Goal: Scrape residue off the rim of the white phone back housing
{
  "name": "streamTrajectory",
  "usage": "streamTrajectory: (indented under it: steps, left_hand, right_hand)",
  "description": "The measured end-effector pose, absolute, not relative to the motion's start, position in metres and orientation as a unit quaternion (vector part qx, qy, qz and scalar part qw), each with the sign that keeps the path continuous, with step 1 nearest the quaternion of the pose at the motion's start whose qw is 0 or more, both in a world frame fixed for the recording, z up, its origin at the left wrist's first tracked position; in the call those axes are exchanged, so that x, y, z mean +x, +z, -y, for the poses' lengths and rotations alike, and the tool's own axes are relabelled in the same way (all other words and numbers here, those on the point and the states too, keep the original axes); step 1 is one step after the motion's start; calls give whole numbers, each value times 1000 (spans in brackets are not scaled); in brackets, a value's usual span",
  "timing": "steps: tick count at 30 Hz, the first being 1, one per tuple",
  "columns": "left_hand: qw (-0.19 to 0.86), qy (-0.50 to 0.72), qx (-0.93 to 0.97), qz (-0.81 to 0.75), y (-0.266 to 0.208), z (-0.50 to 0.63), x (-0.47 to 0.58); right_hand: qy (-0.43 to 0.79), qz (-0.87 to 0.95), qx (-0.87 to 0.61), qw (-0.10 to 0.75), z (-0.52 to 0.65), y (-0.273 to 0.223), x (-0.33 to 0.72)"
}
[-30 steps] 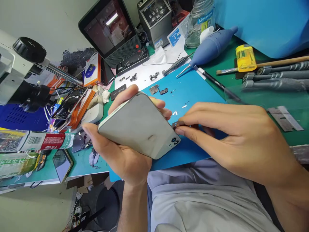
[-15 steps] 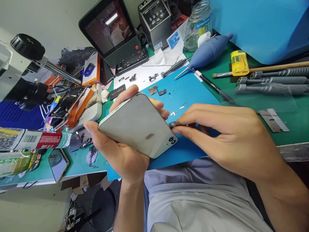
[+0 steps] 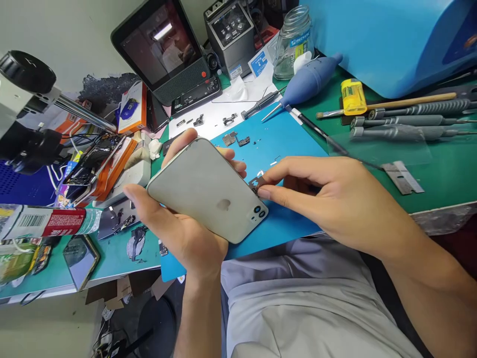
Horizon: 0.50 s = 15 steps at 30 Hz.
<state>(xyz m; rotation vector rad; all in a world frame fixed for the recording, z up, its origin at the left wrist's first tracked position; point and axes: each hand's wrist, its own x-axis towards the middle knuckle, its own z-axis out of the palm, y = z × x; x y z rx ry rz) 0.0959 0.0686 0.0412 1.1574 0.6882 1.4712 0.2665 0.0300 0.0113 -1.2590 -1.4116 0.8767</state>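
My left hand [image 3: 190,241] is wrapped round a pale silver phone [image 3: 197,186], thumb on the near edge and fingertips past the far edge. Its back faces me, with a logo and a two-lens camera at the lower right corner. Between the thumb and index finger of my right hand [image 3: 331,204] is a small dark flat metal part [image 3: 255,183] with cut-outs, pinched right beside the phone's camera end. Whether that part touches the phone I cannot tell. Beneath both hands lies a blue mat [image 3: 298,144].
Small phone parts [image 3: 230,138] and bright scraps lie on the mat beyond the phone. A blue air blower [image 3: 313,79], a brush [image 3: 330,115], several screwdrivers [image 3: 406,121] and a blade [image 3: 402,177] are to the right. A microscope [image 3: 28,72] and orange boxes [image 3: 133,109] stand left.
The view has shifted, so the bench sits further left. My right hand has kept its pinch, and more of the dark part shows at the phone's edge. The phone stays in my left hand.
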Motion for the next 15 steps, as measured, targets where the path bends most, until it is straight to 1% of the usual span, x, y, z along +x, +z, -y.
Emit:
streamTrajectory:
  steps: [4,15]
  left_hand:
    - [527,593,513,-327,46,-67,92]
    - [570,591,489,-294,48,-66,93]
  right_hand:
    - [352,595,-513,508,-33,13,265]
    - [314,619,-511,508,-33,14,264]
